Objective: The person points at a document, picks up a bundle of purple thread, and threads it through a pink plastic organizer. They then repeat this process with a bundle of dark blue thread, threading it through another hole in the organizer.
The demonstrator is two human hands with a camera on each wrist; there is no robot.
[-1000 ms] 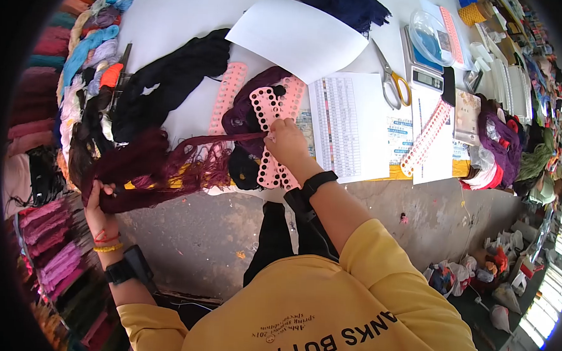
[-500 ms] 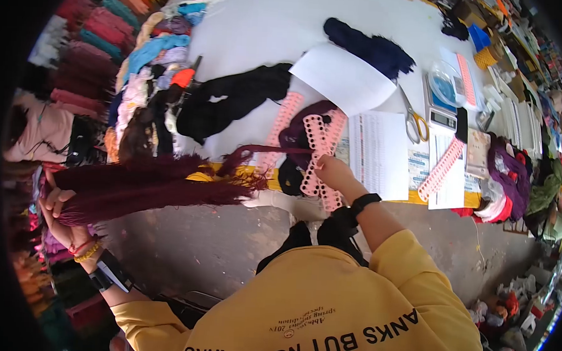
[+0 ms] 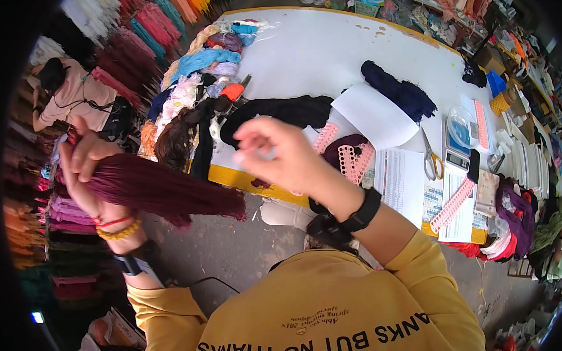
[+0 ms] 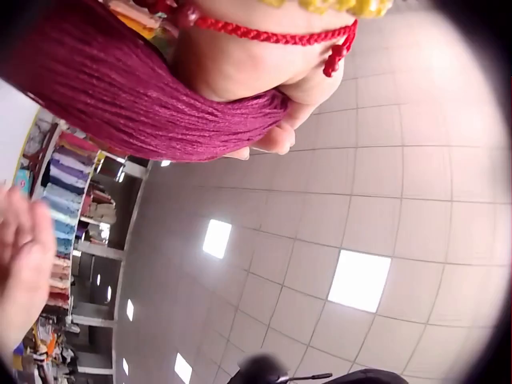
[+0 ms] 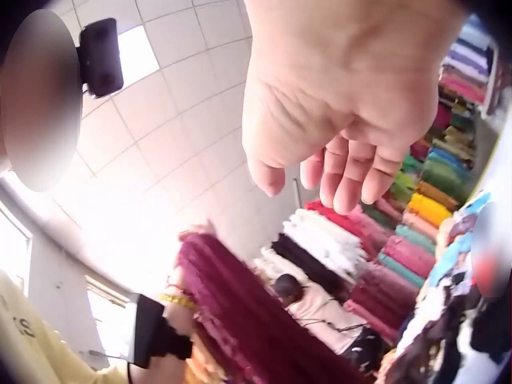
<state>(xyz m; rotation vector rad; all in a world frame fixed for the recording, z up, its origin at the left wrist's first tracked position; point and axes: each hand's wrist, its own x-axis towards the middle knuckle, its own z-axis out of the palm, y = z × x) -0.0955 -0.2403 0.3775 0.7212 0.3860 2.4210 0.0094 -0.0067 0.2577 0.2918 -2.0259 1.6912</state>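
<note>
My left hand [image 3: 84, 160] grips a maroon skein of yarn [image 3: 167, 186] near one end, off the table's left front corner. The skein's frayed end points right in the head view. In the left wrist view the maroon yarn [image 4: 136, 108] passes through the curled fingers. Raised above the table's front edge, my right hand [image 3: 273, 150] has loosely bent fingers with nothing between them. The right wrist view shows those relaxed fingers [image 5: 352, 168] apart from the skein. Pink punched strips [image 3: 357, 165] lie over dark purple yarn [image 3: 338, 150] to the right of that hand.
On the white table [image 3: 318, 45] are black yarn [image 3: 277, 112], navy yarn [image 3: 400, 93], paper sheets [image 3: 400, 181], scissors [image 3: 433, 163] and a scale [image 3: 457, 159]. Coloured skeins [image 3: 201, 62] line its left edge. Another person [image 3: 87, 95] bends by the yarn racks.
The strand between the right hand and the skein has come away from the pink strips. My right hand has left the strips and moved left, toward the maroon skein.
</note>
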